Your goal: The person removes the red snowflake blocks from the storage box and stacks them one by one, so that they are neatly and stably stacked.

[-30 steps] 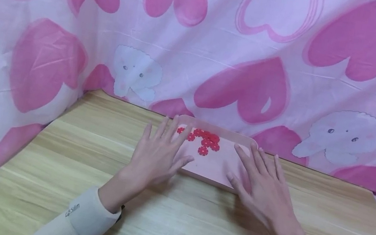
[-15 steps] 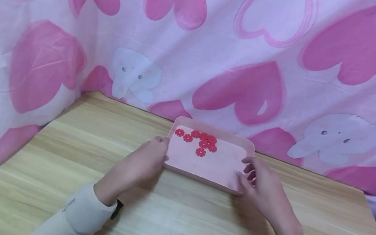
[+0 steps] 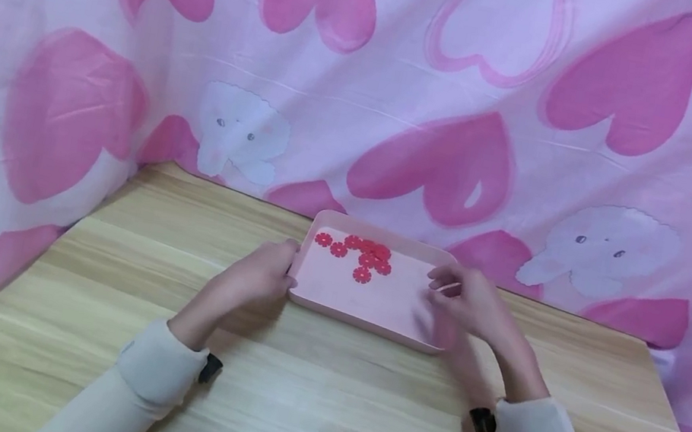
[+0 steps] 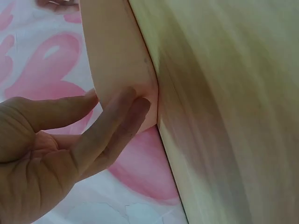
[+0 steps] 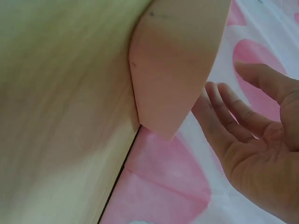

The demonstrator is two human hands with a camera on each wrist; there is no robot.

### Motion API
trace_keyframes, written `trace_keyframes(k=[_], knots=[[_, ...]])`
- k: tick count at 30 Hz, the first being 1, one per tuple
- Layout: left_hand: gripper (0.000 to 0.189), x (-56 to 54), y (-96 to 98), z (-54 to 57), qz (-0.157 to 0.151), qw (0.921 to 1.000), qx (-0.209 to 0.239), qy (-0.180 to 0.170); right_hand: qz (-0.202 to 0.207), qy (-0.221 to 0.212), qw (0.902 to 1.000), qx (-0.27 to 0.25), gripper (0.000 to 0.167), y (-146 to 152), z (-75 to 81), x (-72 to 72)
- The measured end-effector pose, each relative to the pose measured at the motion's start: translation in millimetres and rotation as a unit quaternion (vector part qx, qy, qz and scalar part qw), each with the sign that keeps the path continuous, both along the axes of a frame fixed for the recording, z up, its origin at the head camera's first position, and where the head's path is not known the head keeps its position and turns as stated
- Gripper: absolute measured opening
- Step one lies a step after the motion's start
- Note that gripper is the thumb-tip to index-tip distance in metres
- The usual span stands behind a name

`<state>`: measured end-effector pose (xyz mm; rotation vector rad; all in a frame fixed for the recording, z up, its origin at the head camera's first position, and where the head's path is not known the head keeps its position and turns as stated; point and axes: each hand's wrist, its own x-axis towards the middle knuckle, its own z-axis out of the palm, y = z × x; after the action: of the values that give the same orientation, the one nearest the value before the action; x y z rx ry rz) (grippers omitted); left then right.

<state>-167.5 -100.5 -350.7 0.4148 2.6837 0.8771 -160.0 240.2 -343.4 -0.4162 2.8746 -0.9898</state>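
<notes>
We noted the pink tray (image 3: 332, 292) lying flat on the wooden table (image 3: 286, 398), ahead of the person and between both hands. Left hand (image 3: 256, 270): at the tray's left end, thumb at the rim and fingers bent against the outer wall, pinching that side. Right hand (image 3: 477, 301): raised at the right end, fingers loosely bent, thumb well apart from them, grasping nothing; we could not tell whether a fingertip met the rim. We saw red flower-shaped pieces (image 3: 362, 275) inside, mostly bunched toward the far wall, nearer the left hand's end.
</notes>
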Motion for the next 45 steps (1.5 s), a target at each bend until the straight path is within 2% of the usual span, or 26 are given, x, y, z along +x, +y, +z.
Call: trace_keyframes(k=[4,7,10,14,18,23,27,29,32,39,45], knots=[[0.036,-3.7,-4.6,0.3,0.010,0.9998,0.005,-0.014,0.015,-0.034,0.9993,-0.009,0.024,-4,0.2,-19.3],[0.034,-4.8,-5.9,0.3,0.017,0.9994,0.008,-0.029,0.007,-0.075,0.9971,-0.011,0.028,-7,0.4,-31.0],[0.036,-5.9,-6.3,0.0,0.026,0.9986,0.012,-0.045,-0.007,-0.126,0.9917,-0.024,0.035,-10,1.1,-40.2],[0.039,-9.0,-5.5,-0.7,0.025,0.9984,0.011,-0.049,-0.018,-0.182,0.9821,-0.046,0.039,-15,0.7,-49.8],[0.042,-11.1,-5.2,-1.2,0.021,0.9978,0.027,-0.056,-0.017,-0.207,0.9780,-0.023,0.036,-20,0.1,-58.9],[0.040,-12.3,-10.3,-3.5,0.012,0.9957,0.062,-0.068,-0.012,-0.225,0.9743,0.005,0.034,-30,-0.3,-67.5],[0.040,-13.0,-12.8,-5.3,0.014,0.9894,0.106,-0.098,-0.013,-0.223,0.9740,0.038,0.032,-36,-0.9,-70.8],[0.040,-13.0,-13.0,-5.4,0.020,0.9849,0.127,-0.117,-0.025,-0.229,0.9720,0.048,0.030,-39,-2.2,-73.0],[0.039,-12.6,-13.2,-5.3,0.022,0.9817,0.141,-0.126,-0.044,-0.241,0.9679,0.058,0.030,-43,-4.5,-76.9],[0.040,-13.2,-13.0,-4.6,0.022,0.9834,0.131,-0.124,-0.086,-0.250,0.9597,0.095,0.035,-57,-7.9,-85.0],[0.039,-12.5,-13.3,-5.4,0.024,0.9843,0.120,-0.128,-0.089,-0.250,0.9572,0.115,0.034,-65,-9.4,-89.0]])
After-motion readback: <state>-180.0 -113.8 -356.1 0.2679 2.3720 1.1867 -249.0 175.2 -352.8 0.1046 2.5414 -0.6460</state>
